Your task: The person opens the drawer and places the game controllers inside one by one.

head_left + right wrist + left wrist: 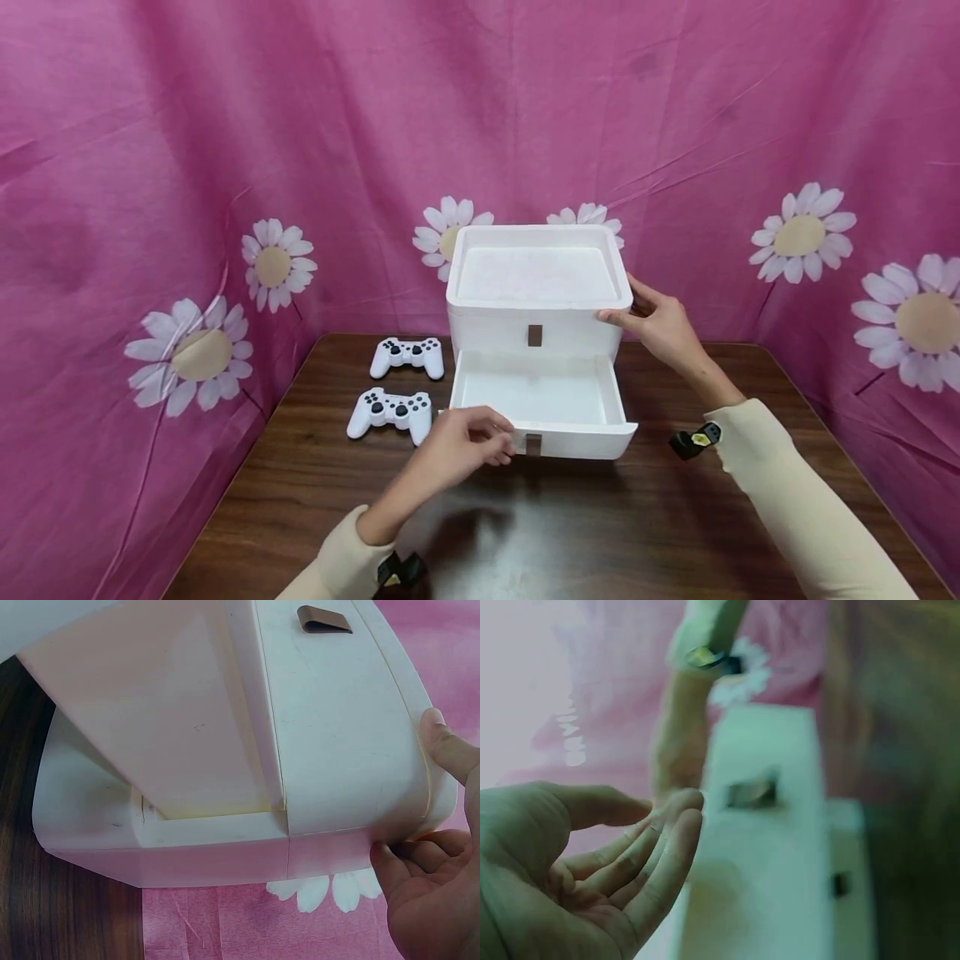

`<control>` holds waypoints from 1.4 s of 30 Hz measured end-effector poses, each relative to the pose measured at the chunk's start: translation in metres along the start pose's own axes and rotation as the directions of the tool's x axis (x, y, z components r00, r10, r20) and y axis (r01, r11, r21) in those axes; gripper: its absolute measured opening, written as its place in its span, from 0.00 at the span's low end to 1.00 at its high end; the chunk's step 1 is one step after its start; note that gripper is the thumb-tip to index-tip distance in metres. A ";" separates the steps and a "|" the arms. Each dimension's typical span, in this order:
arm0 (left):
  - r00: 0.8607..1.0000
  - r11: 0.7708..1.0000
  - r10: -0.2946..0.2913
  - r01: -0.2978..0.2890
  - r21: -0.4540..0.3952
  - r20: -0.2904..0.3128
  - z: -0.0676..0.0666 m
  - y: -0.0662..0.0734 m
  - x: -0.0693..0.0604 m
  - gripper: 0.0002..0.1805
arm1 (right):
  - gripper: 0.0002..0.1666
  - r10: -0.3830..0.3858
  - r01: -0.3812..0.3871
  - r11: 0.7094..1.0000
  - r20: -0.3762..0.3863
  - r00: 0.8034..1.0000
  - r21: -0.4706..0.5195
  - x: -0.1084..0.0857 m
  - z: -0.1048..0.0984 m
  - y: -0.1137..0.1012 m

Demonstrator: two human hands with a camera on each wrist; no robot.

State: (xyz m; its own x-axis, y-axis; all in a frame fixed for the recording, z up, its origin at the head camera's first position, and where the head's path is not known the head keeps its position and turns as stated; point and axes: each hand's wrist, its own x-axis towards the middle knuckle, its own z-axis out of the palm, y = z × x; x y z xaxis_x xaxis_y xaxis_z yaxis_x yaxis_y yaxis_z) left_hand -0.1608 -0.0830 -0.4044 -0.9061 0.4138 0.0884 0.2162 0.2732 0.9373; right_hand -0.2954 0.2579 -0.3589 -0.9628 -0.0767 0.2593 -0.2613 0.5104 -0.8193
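A white two-drawer storage box (495,329) stands at the back of the table, its upper drawer closed. The lower drawer (581,442) is pulled out, and its white floor shows. My right hand (663,329) grips the box's upper right corner, thumb on the front and fingers on the side, as the right wrist view also shows (435,892). By the left part of the lower drawer's front is my left hand (465,446), fingers loosely bent. In the left wrist view nothing sits between its thumb and fingers (667,870).
Left of the box, two white game controllers lie on the dark wooden table (570,533): one farther back (407,352), the other nearer (390,408). A pink cloth (375,108) with white flowers hangs behind. Brown tabs (535,335) mark the drawer fronts.
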 end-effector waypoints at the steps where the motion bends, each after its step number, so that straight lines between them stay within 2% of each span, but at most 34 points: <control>1: 1.000 0.999 0.022 -0.021 0.035 -0.019 -0.007 0.005 -0.001 0.07 | 0.55 -0.001 0.001 1.000 0.000 1.000 0.000 0.000 0.000 0.000; 5: 0.988 0.983 0.113 -0.097 0.154 -0.103 -0.037 0.019 -0.001 0.02 | 0.55 -0.004 0.004 1.000 -0.007 1.000 0.000 0.000 0.000 0.001; 8: 0.972 0.965 0.174 -0.137 0.223 -0.159 -0.058 0.023 0.001 0.02 | 0.55 -0.003 0.003 1.000 -0.003 1.000 -0.002 0.000 0.001 0.002; 11: 0.958 0.950 0.208 -0.150 0.275 -0.196 -0.077 0.023 0.004 0.03 | 0.55 0.004 -0.004 1.000 -0.002 1.000 0.004 0.000 0.001 0.001; 14: 0.954 0.939 0.221 -0.152 0.307 -0.204 -0.096 0.020 0.011 0.04 | 0.55 0.005 -0.005 1.000 -0.010 1.000 0.000 -0.001 0.000 0.000; 18: 0.955 0.919 0.231 -0.151 0.364 -0.188 -0.119 0.009 0.019 0.05 | 0.55 0.010 -0.010 1.000 -0.010 1.000 0.002 -0.001 0.000 0.001; 21: 0.958 0.893 0.238 -0.151 0.424 -0.160 -0.134 0.000 0.025 0.06 | 0.54 0.011 -0.011 1.000 -0.007 1.000 0.008 0.000 0.001 0.002; 23: 0.963 0.867 0.236 -0.150 0.475 -0.126 -0.142 -0.006 0.029 0.07 | 0.54 0.007 -0.007 1.000 -0.008 1.000 0.010 0.000 0.001 0.002; 25: 0.971 0.838 0.224 -0.147 0.526 -0.085 -0.149 -0.011 0.032 0.08 | 0.55 0.002 -0.002 1.000 -0.008 1.000 0.009 0.001 0.001 0.002; 28: 0.981 0.774 0.194 -0.152 0.614 -0.001 -0.156 -0.022 0.035 0.08 | 0.54 0.002 -0.002 1.000 -0.011 1.000 0.014 0.000 0.001 0.002; 32: 0.991 0.712 0.103 -0.135 0.689 0.088 -0.163 -0.035 0.036 0.12 | 0.54 0.008 -0.008 1.000 -0.011 1.000 0.015 0.000 0.002 0.002; 35: 0.992 0.682 -0.002 -0.088 0.726 0.123 -0.165 -0.043 0.036 0.19 | 0.55 0.012 -0.012 1.000 -0.010 1.000 0.015 0.000 0.001 0.002; 38: 0.985 0.651 -0.079 -0.067 0.756 0.154 -0.167 -0.054 0.038 0.26 | 0.55 0.011 -0.011 1.000 -0.012 1.000 0.011 0.000 0.002 0.002; 42: 0.976 0.626 -0.115 -0.073 0.777 0.184 -0.168 -0.074 0.042 0.32 | 0.55 0.006 -0.005 1.000 -0.014 1.000 0.015 0.000 0.002 0.003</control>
State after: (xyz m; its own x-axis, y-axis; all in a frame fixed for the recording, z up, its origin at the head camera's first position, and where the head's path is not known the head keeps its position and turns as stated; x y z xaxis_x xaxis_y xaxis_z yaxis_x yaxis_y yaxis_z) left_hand -0.2759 -0.2321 -0.4132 -0.8423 0.5325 -0.0832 0.4839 0.8152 0.3182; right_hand -0.2968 0.2579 -0.3624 -0.9631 -0.0618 0.2619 -0.2571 0.4979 -0.8282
